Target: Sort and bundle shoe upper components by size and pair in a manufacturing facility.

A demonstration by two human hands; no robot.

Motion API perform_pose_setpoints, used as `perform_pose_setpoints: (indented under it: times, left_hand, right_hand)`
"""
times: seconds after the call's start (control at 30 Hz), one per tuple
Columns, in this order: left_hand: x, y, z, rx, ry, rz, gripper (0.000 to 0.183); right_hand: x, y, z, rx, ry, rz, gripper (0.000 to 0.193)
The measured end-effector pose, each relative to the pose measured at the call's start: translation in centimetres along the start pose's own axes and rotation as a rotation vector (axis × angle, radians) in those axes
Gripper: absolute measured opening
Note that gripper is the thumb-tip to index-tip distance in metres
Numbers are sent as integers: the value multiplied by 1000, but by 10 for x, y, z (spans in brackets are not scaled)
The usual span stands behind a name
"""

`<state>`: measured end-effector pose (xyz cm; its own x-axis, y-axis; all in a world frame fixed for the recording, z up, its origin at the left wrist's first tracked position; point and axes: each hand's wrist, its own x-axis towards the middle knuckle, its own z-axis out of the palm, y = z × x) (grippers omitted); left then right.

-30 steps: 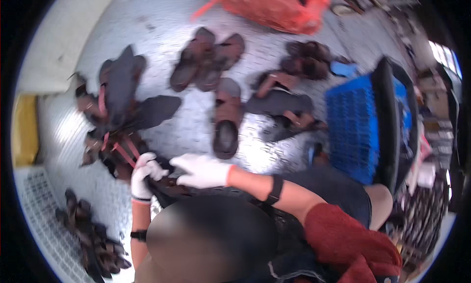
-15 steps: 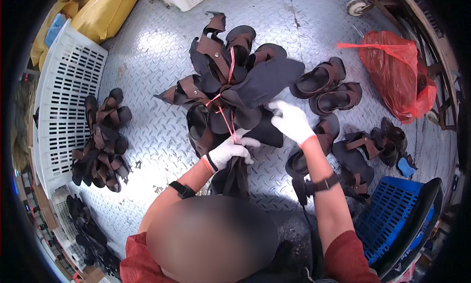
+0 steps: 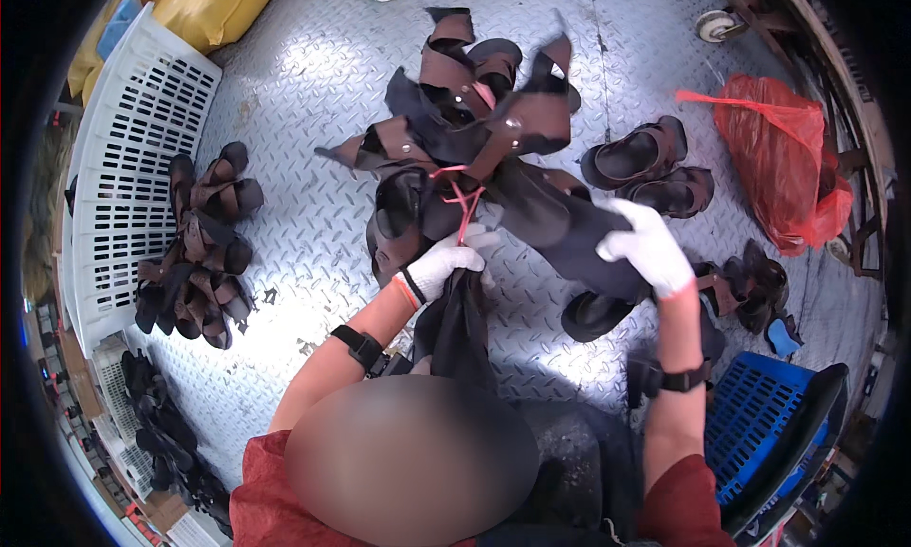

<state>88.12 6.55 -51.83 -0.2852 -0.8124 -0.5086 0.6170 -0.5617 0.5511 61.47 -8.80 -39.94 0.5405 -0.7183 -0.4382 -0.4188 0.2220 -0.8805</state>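
A bundle of brown and black sandal uppers (image 3: 541, 120) sits in front of me, tied at its middle with red string (image 3: 463, 198). My left hand (image 3: 451, 264), in a white glove, is closed on the string's lower end, just above dark pieces hanging toward me. My right hand (image 3: 650, 248), also gloved, grips the outer end of a black sandal piece (image 3: 569, 229) that slants out from the bundle to the lower right. Its thumb lies over the piece; the fingers beneath are partly hidden. The raised strap ends at the top are slightly blurred.
Finished-looking sandals (image 3: 634, 156) lie right of the bundle, with more (image 3: 750, 281) beyond. A red plastic bag (image 3: 773, 158) and a blue basket (image 3: 759, 414) stand at the right. At the left, a white crate (image 3: 142, 158) stands beside a sandal pile (image 3: 204, 248).
My right hand has moved right and slightly down, swinging the black piece from upper right to lower right. Brown strap ends now stand up at the top. My left hand stays at the string.
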Motion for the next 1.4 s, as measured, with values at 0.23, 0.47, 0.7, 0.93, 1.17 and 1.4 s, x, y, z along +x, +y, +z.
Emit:
perform_pose_setpoints:
  times: [0.23, 0.47, 0.7, 0.93, 1.17, 1.4]
  left_hand:
    - [5, -1, 0, -153, -238, -13, 82]
    - [1, 17, 21, -115, 105, -44, 27]
    - [18, 11, 17, 150, 215, -79, 24]
    - [24, -2, -5, 241, 255, -66, 17]
    - [11, 13, 9, -84, -239, 134, 66]
    - [7, 26, 18, -103, -236, 80, 68]
  right_hand:
    - [-44, 41, 79, -788, -21, -444, 23]
    - [-40, -19, 93, -937, -473, -149, 41]
    - [98, -92, 61, -1261, 343, -1036, 42]
    - [57, -55, 68, -1245, 224, -1001, 21]
    - [-48, 27, 113, -871, 127, -357, 28]
    - [-36, 49, 148, -656, 15, -284, 31]
